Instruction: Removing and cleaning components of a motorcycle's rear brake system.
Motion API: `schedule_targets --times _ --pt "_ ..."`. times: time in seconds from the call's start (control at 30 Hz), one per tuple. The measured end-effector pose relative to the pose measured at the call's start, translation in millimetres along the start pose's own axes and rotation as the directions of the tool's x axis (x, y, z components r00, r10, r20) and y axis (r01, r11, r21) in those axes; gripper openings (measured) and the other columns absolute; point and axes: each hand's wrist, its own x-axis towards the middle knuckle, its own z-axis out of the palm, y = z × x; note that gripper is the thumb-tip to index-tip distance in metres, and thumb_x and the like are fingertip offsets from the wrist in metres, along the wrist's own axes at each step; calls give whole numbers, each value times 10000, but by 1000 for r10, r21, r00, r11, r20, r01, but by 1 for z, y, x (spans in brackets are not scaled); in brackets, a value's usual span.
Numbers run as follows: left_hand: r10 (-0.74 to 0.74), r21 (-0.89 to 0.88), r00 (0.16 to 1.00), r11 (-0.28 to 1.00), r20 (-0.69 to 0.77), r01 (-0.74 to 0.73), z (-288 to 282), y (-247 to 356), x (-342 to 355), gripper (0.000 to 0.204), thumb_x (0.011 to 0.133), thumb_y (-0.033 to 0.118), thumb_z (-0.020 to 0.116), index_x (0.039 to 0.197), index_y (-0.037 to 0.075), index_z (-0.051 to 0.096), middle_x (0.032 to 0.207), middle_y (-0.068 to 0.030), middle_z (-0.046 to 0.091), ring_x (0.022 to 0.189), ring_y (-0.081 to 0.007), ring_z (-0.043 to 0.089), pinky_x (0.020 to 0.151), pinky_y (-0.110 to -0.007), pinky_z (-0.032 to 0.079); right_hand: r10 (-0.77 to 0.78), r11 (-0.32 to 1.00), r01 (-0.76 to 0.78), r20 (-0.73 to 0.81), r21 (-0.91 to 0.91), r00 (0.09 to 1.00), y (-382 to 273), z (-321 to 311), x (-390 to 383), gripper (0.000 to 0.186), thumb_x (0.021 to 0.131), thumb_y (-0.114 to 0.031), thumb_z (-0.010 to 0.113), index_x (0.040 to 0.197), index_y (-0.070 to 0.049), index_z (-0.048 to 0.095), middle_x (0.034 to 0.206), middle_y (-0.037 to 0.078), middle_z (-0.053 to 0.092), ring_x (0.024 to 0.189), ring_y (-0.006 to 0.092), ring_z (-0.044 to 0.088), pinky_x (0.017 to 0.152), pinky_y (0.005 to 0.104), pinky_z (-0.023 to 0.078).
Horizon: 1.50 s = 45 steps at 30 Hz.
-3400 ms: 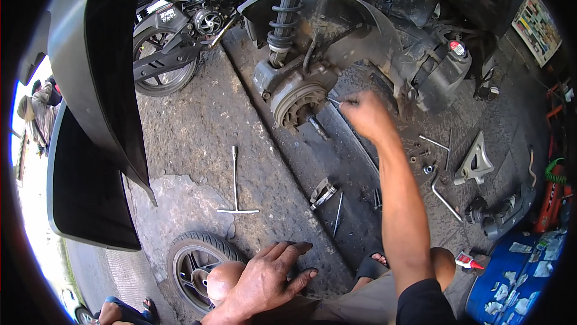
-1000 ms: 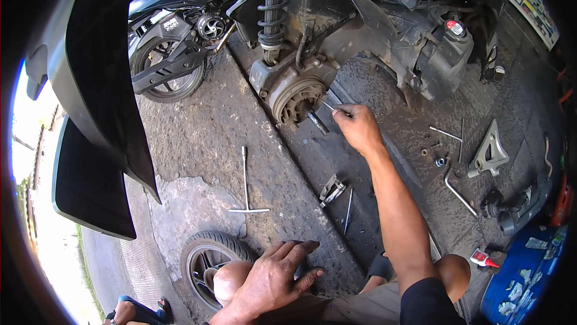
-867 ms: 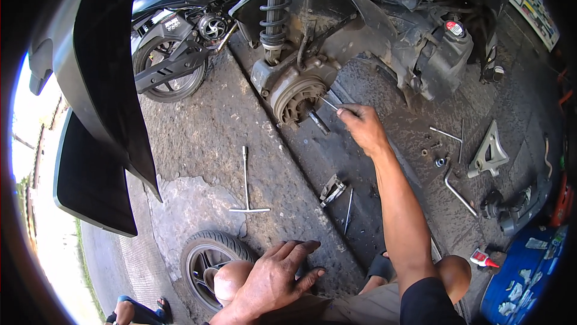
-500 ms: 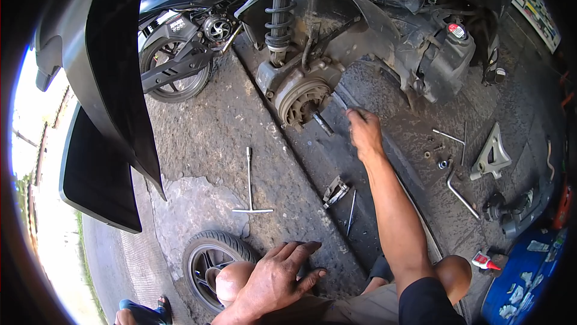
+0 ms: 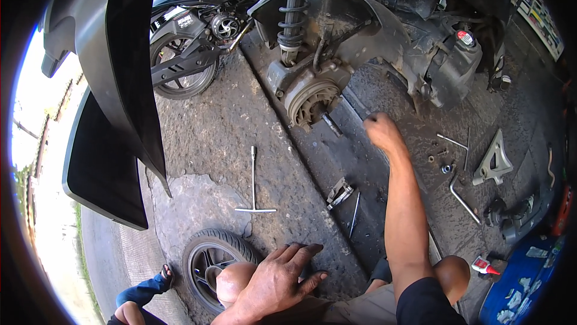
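Observation:
My right hand reaches out over the dark floor strip, just right of the scooter's bare rear brake drum and its short axle stub. The fingers are curled into a fist; only the dark tip of a small thin tool shows at the top. My left hand lies flat on my left knee with fingers spread, holding nothing. A removed small wheel with its tyre lies just left of that knee.
A T-handle wrench lies on the concrete. A brake shoe set and a thin rod lie near my arm. At right are a bent key, a grey bracket, small bolts and a blue tub. A black body panel hangs at left.
My right hand has drawn back from the brake drum toward the right and lower, closing into a fist. My left hand stays on the knee.

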Motion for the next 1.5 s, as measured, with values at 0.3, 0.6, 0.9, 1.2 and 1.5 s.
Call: schedule_targets --times 0.3,0.6,0.9,1.2,1.5 --pt "-5 31 999 1000 42 4 -1 0 -6 492 866 338 701 1231 38 564 1095 -187 627 1028 -385 603 894 -446 490 -228 707 418 -375 571 899 -28 56 11 255 829 -141 719 1022 13 653 801 59 657 721 127 585 675 286 474" --pt "-24 15 998 1000 50 23 -5 -2 -14 523 871 360 691 1258 34 556 1114 -184 632 1044 -378 607 907 -438 493 -184 962 244 -363 125 913 -58 38 -1 296 842 -238 687 1025 -6 669 948 217 695 911 404 657 797 431 506" --pt "82 40 996 996 25 -83 -11 -4 -19 522 870 362 687 1262 43 555 1124 -185 627 1036 -376 610 898 -436 495 -216 918 173 -85 -358 973 -90 -29 -27 325 876 -209 548 1149 -111 695 1101 217 667 1060 396 624 926 461 485" --pt "147 32 988 989 -47 -146 -14 1 -36 472 831 289 675 1160 -31 564 984 -208 577 970 -387 567 889 -455 446 -216 831 193 18 -522 976 -109 -36 -19 329 847 -201 562 1131 -128 712 1103 215 667 1068 389 624 933 449 492" --pt "171 24 983 985 -59 -170 -17 -3 -40 477 831 295 675 1165 -27 563 982 -204 585 972 -381 570 899 -444 450 -215 814 154 -44 -560 976 -114 -23 -18 318 850 -202 566 1114 -103 713 1082 231 666 1056 390 627 934 446 491"
